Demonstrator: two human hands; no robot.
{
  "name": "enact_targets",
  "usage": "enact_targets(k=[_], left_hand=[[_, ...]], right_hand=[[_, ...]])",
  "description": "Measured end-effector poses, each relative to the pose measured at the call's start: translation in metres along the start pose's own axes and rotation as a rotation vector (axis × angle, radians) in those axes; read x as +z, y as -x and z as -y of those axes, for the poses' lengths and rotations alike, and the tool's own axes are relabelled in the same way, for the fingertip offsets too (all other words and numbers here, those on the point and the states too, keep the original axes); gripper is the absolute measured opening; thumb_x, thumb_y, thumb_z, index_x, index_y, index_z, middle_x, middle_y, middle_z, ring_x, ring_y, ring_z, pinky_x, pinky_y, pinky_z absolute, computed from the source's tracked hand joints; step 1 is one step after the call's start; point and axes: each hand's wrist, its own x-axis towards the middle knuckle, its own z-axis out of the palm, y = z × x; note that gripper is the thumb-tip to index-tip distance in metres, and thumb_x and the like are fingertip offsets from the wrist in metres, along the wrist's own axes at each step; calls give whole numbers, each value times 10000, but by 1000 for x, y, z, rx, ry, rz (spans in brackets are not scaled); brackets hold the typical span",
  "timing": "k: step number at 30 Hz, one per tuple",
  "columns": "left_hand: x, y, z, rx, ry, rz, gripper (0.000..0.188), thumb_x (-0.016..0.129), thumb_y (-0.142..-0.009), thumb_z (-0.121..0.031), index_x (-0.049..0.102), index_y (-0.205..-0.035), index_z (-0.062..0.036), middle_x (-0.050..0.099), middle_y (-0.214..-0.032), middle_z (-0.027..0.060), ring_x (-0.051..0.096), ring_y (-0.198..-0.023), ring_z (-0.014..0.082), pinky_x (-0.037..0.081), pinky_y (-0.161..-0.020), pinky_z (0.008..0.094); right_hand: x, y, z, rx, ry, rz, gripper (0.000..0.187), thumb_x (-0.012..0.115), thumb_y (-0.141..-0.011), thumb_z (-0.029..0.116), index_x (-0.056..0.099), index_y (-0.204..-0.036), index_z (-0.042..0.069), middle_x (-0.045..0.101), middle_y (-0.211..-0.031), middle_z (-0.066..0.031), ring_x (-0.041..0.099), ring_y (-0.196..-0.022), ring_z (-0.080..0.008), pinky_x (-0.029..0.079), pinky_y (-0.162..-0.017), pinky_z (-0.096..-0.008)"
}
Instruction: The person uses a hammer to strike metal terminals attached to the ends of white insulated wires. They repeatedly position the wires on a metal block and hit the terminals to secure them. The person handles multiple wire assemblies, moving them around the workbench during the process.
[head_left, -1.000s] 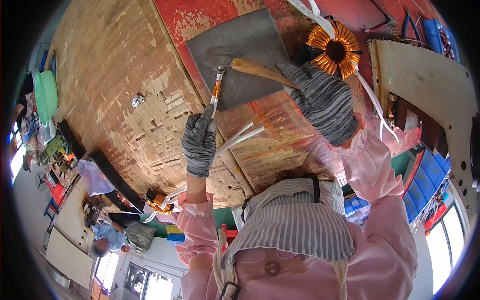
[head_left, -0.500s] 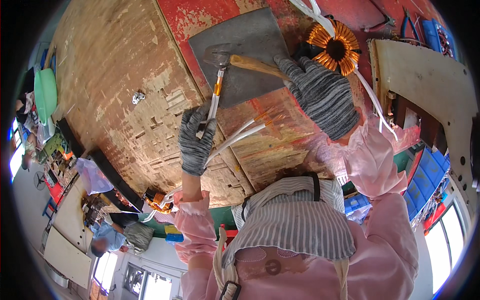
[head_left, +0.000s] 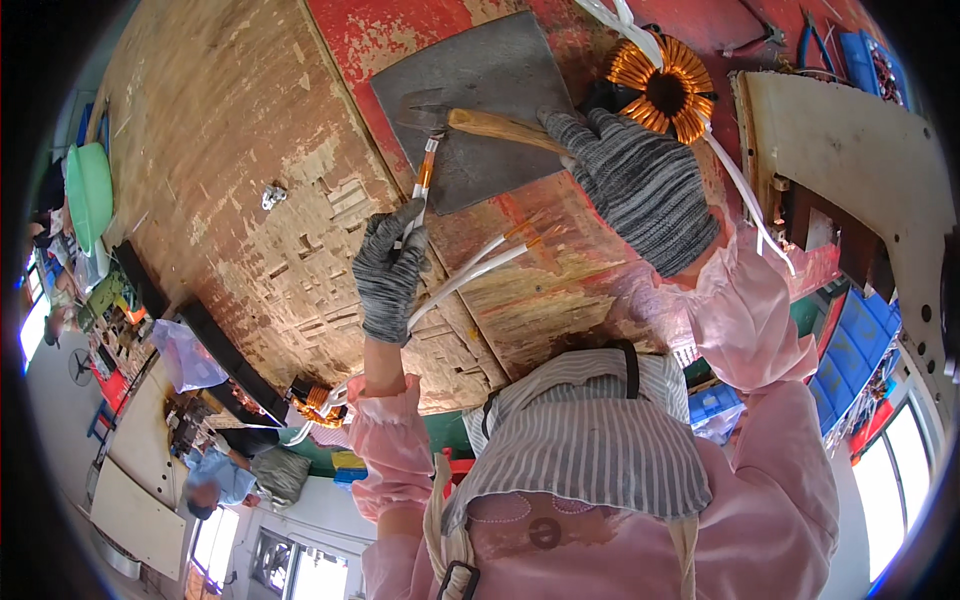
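My left hand (head_left: 388, 270), in a grey knitted glove, is closed round a white-sleeved wire (head_left: 424, 178). The wire's bare copper end points away from me and lies over a dark metal plate (head_left: 510, 75). In my right hand (head_left: 645, 190), gloved the same way, is the wooden handle of a hammer (head_left: 505, 128). The hammer's head, slightly blurred, is at the tip of that wire, over the plate; whether it touches cannot be made out. Two more white-sleeved wires (head_left: 470, 278) with frayed copper ends lie between my hands.
A copper-wound ring coil (head_left: 690, 65) with white leads sits beyond my right hand. Another coil (head_left: 312, 398) rests by the table's near left edge. A small metal piece (head_left: 273, 196) lies on the worn wooden tabletop (head_left: 220, 130). Pliers (head_left: 815, 45) and blue bins (head_left: 858, 345) are at the right.
My left fingers have shifted slightly up the wire, toward its copper end. The hammer head stays near the wire's tip, with only a small shift.
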Motion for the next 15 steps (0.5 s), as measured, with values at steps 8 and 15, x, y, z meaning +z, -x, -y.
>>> enact_targets(k=[8, 15], left_hand=[[6, -5, -16, -64, 92, -41, 344, 563, -805, -3, 545, -1144, -55, 542, -864, 3, 475, -583, 39, 410, -449, 175], [-1, -15, -24, -168, 61, -83, 292, 599, -810, -83, 579, -1100, -51, 533, -639, -24, 422, -458, 33, 326, -380, 182]], right_hand=[[-2, -1, -2, -11, -23, -12, 385, 543, -774, 164, 518, -1158, 132, 557, -866, -119, 563, -727, -269, 485, -617, -355], [-1, -1, -3, 14, -51, -15, 386, 560, -772, 175, 520, -1153, 131, 556, -850, -113, 561, -703, -272, 485, -608, -348]])
